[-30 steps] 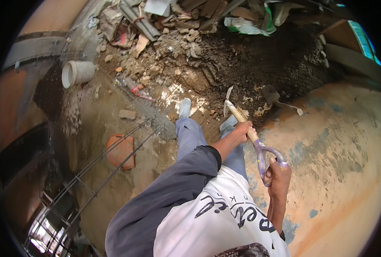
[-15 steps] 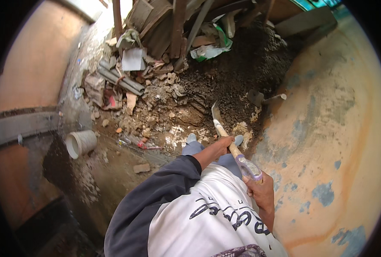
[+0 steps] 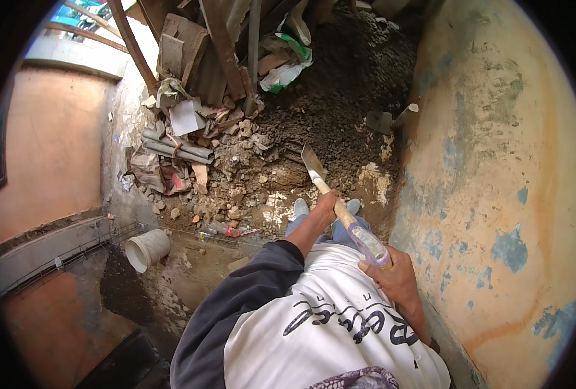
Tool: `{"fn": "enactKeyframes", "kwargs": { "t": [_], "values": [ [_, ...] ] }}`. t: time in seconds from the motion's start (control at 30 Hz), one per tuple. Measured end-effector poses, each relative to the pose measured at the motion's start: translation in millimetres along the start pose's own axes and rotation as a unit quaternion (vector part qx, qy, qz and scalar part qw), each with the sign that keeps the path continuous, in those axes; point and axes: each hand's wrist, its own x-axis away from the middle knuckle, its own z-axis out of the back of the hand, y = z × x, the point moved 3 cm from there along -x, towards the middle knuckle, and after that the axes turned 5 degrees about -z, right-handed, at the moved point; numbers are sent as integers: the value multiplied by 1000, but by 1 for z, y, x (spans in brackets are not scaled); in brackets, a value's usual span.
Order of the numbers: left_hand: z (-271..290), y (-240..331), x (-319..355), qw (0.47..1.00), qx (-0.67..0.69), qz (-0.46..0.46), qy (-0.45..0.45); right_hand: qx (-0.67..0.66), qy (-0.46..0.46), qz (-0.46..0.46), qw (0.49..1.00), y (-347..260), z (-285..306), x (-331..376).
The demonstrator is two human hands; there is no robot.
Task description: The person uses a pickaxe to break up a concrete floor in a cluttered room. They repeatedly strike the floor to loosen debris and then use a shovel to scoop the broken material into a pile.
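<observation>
I hold a shovel [image 3: 322, 185] slanting away from my waist toward the dirt pile [image 3: 340, 97]. My left hand [image 3: 327, 205] wraps round the middle of its wooden shaft. At the near end, my right hand [image 3: 393, 272] is closed on the worn purple-and-white grip. The metal blade [image 3: 313, 160] lies at the near edge of the dark, crumbly soil, with its face partly showing. Whether it touches the soil I cannot tell. My shoes [image 3: 301, 207] show just beyond the left forearm.
Rubble [image 3: 236, 168], grey pipe-like pieces [image 3: 177, 148] and leaning boards [image 3: 226, 52] lie ahead to the left. A white bucket [image 3: 148, 249] lies tipped on the floor at left. The peeling wall [image 3: 469, 214] runs close on my right. A dark flat piece [image 3: 379, 121] rests on the soil.
The shovel blade has turned from nearly edge-on to showing more of its face, and has shifted slightly left. Both hands keep their hold. The whole view has swung a little.
</observation>
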Motion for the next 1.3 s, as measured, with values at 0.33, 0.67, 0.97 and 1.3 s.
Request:
{"fn": "enactKeyframes", "kwargs": {
  "t": [0.33,0.67,0.97,1.3],
  "values": [
    [-52,-5,-2,997,-39,-13,-71,1,6,139,990,26,20,-85],
    [34,42,5,981,-162,-107,-8,-180,122,109,970,12,84,-93],
    [189,117,9,814,-455,-329,150,-33,156,85,984,-23,27,-109],
    [437,108,31,724,-567,-286,269,123,189,32,974,-20,-8,-199]
  ]
}}
